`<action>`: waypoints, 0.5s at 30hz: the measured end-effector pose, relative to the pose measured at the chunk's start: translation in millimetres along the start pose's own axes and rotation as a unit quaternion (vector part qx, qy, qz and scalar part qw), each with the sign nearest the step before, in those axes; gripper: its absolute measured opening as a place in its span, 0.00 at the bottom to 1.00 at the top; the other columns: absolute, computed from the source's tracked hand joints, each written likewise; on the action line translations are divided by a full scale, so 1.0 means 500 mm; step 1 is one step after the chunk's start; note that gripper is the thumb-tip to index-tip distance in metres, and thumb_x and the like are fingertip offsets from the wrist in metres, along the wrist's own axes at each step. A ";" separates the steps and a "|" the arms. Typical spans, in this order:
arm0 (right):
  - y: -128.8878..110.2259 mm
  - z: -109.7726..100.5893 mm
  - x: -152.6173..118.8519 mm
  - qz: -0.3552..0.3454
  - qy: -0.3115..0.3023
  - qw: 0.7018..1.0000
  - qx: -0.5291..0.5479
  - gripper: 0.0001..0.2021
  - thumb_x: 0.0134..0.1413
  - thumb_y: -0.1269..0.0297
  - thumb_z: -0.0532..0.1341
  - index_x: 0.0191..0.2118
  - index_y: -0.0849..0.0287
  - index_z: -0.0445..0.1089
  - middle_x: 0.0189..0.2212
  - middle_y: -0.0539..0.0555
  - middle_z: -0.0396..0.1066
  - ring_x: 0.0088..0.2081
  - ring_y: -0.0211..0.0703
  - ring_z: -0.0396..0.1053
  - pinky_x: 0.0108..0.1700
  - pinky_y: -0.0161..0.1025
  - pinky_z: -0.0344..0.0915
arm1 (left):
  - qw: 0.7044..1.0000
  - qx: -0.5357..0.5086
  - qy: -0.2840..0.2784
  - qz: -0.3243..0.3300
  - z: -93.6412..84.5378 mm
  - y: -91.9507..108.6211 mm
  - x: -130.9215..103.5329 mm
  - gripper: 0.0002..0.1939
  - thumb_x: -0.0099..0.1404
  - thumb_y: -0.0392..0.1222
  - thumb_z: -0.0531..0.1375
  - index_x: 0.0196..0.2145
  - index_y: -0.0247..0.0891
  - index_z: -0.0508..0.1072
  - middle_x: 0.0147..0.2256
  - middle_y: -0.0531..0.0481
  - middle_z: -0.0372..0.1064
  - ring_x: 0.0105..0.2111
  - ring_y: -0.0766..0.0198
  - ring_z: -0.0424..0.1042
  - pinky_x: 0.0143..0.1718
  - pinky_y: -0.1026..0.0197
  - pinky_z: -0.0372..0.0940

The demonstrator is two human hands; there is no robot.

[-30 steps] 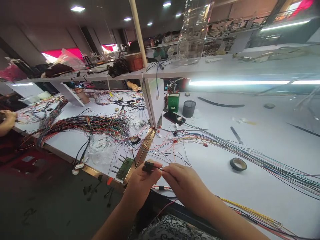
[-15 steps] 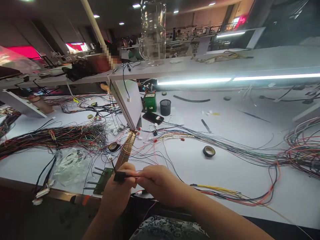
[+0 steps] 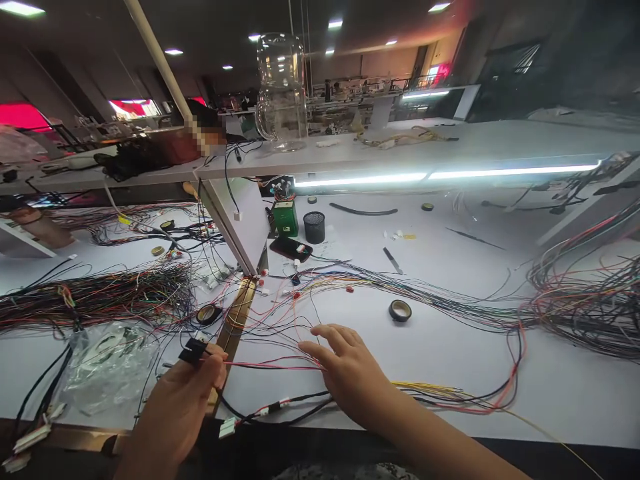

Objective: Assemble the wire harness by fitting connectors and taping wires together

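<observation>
My left hand pinches a black connector between thumb and fingers, over the front edge of the bench. From it a red and black pair of wires stretches right and passes behind my right hand. That hand is open, thumb and forefinger apart, above the white tabletop; its lower fingers are partly hidden. Below the pair lies a cable with a white plug on its end. Thin loose wires spread over the table beyond my right hand.
A roll of black tape lies right of centre, another roll near the brass strip. A plastic bag and a thick wire bundle fill the left. Behind stand a mesh cup, a phone and a shelf post.
My hands were together on the connector and its wires; they are now apart. The left has moved left with the connector, and the right has opened. The view has shifted right and tilted up.
</observation>
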State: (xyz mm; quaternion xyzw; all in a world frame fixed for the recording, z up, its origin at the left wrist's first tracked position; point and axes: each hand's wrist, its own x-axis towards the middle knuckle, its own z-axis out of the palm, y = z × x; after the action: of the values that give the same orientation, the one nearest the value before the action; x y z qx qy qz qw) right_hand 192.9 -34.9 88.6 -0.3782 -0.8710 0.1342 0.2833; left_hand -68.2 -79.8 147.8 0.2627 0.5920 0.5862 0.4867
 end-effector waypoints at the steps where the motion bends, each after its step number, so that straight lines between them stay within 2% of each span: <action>1: 0.012 -0.008 -0.013 0.015 -0.011 1.000 -0.009 0.31 0.47 0.83 0.54 0.56 0.49 0.63 0.55 0.55 0.63 0.54 0.49 0.59 0.54 0.49 0.58 | 1.000 -0.008 0.006 -0.010 -0.004 -0.001 0.007 0.17 0.40 0.46 0.75 0.24 0.36 0.74 0.21 0.56 0.63 0.22 0.72 0.61 0.23 0.70 0.63; 4: 0.047 -0.043 -0.043 0.049 -0.060 0.996 -0.043 0.28 0.51 0.82 0.53 0.56 0.48 0.64 0.54 0.55 0.65 0.51 0.49 0.63 0.51 0.49 0.61 | 0.999 -0.037 0.020 -0.025 -0.013 -0.004 0.028 0.19 0.38 0.45 0.75 0.25 0.35 0.76 0.23 0.54 0.67 0.23 0.71 0.64 0.24 0.71 0.66; 7: 0.076 -0.095 -0.068 0.101 -0.129 0.986 -0.043 0.26 0.55 0.80 0.51 0.56 0.50 0.63 0.45 0.55 0.71 0.41 0.46 0.69 0.43 0.46 0.65 | 0.996 -0.060 0.041 -0.048 -0.015 -0.002 0.042 0.21 0.32 0.44 0.77 0.25 0.34 0.77 0.25 0.52 0.70 0.24 0.70 0.66 0.23 0.70 0.68; 11: 0.140 -0.160 -0.100 0.128 -0.243 0.956 0.102 0.15 0.58 0.67 0.57 0.51 0.48 0.68 0.39 0.49 0.74 0.36 0.40 0.71 0.38 0.37 0.67 | 0.995 -0.047 0.048 -0.080 -0.009 -0.003 0.035 0.22 0.28 0.42 0.77 0.23 0.33 0.77 0.24 0.51 0.72 0.23 0.70 0.68 0.23 0.70 0.68; 12: 0.166 -0.169 -0.106 0.136 -0.246 0.953 0.115 0.12 0.59 0.63 0.57 0.48 0.48 0.70 0.38 0.49 0.74 0.36 0.39 0.71 0.37 0.35 0.68 | 0.995 -0.037 0.049 -0.081 -0.008 -0.005 0.031 0.22 0.28 0.43 0.77 0.23 0.33 0.77 0.25 0.51 0.72 0.24 0.69 0.68 0.24 0.70 0.68; 13: 0.197 -0.174 -0.112 0.155 -0.221 0.958 0.096 0.11 0.60 0.62 0.56 0.47 0.49 0.70 0.38 0.50 0.74 0.37 0.40 0.71 0.37 0.36 0.68 | 0.995 -0.026 0.051 -0.077 -0.007 -0.006 0.027 0.22 0.28 0.44 0.77 0.23 0.33 0.78 0.25 0.50 0.73 0.24 0.69 0.69 0.25 0.70 0.68; 15: 0.268 -0.174 -0.121 0.169 -0.113 0.979 -0.018 0.13 0.58 0.65 0.55 0.47 0.52 0.70 0.43 0.54 0.73 0.41 0.45 0.70 0.41 0.42 0.68 | 0.998 0.003 0.047 -0.051 -0.005 -0.008 0.019 0.21 0.30 0.46 0.77 0.23 0.33 0.78 0.26 0.50 0.73 0.25 0.69 0.69 0.25 0.71 0.68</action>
State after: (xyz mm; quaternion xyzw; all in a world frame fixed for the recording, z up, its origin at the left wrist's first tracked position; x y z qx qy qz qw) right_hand 356.2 13.0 74.8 -0.5072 -0.8234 0.2060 0.1493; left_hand -72.9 -73.3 141.1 0.2058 0.6285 0.5705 0.4870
